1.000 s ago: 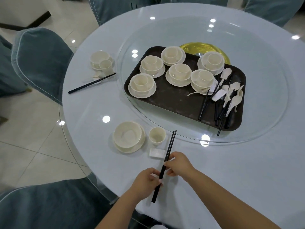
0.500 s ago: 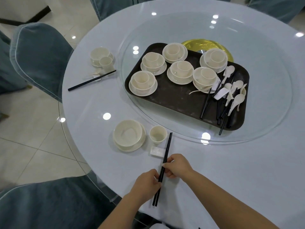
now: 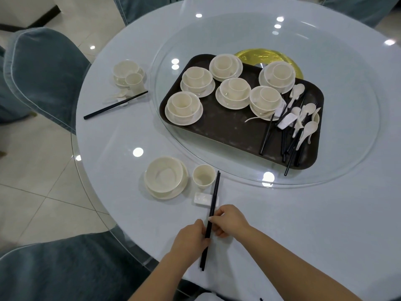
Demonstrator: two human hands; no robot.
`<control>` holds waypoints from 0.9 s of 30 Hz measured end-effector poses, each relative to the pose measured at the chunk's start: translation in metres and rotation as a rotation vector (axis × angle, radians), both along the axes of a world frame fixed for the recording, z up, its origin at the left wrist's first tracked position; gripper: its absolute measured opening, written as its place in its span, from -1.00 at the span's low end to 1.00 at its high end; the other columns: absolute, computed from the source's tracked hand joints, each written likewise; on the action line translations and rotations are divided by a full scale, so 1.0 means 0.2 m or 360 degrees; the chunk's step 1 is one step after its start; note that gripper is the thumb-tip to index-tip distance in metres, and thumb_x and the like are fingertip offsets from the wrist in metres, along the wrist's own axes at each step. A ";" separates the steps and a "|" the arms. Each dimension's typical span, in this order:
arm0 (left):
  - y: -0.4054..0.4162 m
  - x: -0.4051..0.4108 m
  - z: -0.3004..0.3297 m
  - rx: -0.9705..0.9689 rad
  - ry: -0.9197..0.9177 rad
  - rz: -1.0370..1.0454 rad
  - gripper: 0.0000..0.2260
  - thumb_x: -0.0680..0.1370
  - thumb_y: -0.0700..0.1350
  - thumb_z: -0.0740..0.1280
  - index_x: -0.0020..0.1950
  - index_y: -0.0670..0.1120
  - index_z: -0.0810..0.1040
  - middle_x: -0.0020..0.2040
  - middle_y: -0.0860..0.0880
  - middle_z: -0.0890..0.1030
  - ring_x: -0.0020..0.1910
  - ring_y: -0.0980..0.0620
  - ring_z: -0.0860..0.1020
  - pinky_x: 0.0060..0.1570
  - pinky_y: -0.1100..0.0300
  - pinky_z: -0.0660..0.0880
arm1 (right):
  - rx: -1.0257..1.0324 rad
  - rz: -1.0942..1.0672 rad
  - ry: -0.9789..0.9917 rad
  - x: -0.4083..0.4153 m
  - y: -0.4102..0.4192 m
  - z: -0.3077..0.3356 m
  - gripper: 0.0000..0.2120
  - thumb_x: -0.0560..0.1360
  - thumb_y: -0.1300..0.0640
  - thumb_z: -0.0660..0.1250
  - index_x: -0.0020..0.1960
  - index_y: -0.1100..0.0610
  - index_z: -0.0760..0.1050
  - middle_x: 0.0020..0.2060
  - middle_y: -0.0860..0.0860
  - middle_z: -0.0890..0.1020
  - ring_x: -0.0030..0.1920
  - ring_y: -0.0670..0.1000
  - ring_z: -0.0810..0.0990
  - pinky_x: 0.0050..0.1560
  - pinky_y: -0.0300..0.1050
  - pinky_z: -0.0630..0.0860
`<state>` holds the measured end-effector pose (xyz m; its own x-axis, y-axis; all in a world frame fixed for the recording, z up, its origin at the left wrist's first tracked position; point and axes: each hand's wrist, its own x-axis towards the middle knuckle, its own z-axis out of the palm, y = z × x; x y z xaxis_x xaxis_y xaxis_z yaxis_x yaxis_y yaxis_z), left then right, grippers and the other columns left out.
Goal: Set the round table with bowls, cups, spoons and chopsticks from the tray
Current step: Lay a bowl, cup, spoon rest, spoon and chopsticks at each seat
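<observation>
Chopsticks: a black pair point(image 3: 211, 213) lies on the desk point(image 3: 303, 224) with its long axis running almost straight away from the person, tips pointing toward the tray, handle ends toward the desk's near edge; the far part crosses the rest.
Rest: a small white block point(image 3: 204, 198) just on the near side of the cup, under the chopsticks.
Left hand: point(image 3: 188, 240) on the left of the pair, fingers curled against the sticks near their lower half, pinching them.
Right hand: point(image 3: 227, 220) on the right of the pair, fingers curled, thumb and forefinger nipping the sticks a little farther up than the left hand.
Cup: point(image 3: 204, 176) upright, just left of the chopstick tips.
Bowl: point(image 3: 165, 175) on a saucer, just left of the cup.
Tray: dark, rectangular point(image 3: 227, 131), on the glass turntable point(image 3: 347, 105) beyond the cup; it carries six bowl-and-cup stacks on saucers toward its left and far side.
Tray spoons: a loose heap of white spoons point(image 3: 303, 118) at the tray's right end.
Tray chopsticks: black sticks point(image 3: 290, 144) beneath the spoons, mostly pointing from the tray's near edge toward its far edge.
Second setting: left of the tray, a bowl with cup point(image 3: 130, 76), and a chopstick pair point(image 3: 115, 105) lying aslant, its long axis running from the tray out toward the desk's edge.
Chairs: blue-grey covered chairs point(image 3: 43, 68) stand round the desk.
</observation>
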<state>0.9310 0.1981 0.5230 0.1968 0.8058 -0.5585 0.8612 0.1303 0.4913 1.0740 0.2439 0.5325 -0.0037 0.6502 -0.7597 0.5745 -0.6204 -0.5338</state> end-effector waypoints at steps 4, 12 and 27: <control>0.00 0.00 0.00 -0.0002 0.0030 -0.0040 -0.86 0.56 -0.03 0.26 -0.06 -0.04 0.33 -0.21 0.08 0.46 -0.12 -0.02 0.54 -0.24 0.24 0.32 | 0.0000 0.0013 -0.0011 0.00 0.00 0.00 -0.87 0.50 0.12 0.40 -0.22 0.10 0.54 -0.41 0.01 0.67 -0.43 -0.02 0.66 -0.32 -0.14 0.65; -0.01 -0.01 -0.01 0.0029 0.0036 -0.0062 -0.86 0.57 -0.01 0.24 -0.09 -0.04 0.35 -0.19 0.05 0.48 -0.14 -0.01 0.53 -0.19 0.23 0.36 | 0.0005 0.0042 -0.0015 0.01 0.00 -0.01 -0.85 0.50 0.12 0.40 -0.23 0.12 0.53 -0.40 0.03 0.67 -0.39 0.02 0.67 -0.29 -0.10 0.66; -0.03 -0.01 0.01 -0.0007 -0.0001 0.0060 -0.81 0.54 0.07 0.28 -0.10 -0.04 0.38 -0.31 0.12 0.42 -0.22 0.05 0.48 -0.29 0.26 0.29 | -0.0021 0.0022 0.0029 0.02 -0.01 -0.02 -0.87 0.50 0.11 0.40 -0.18 0.15 0.54 -0.34 0.07 0.68 -0.38 0.04 0.65 -0.28 -0.09 0.66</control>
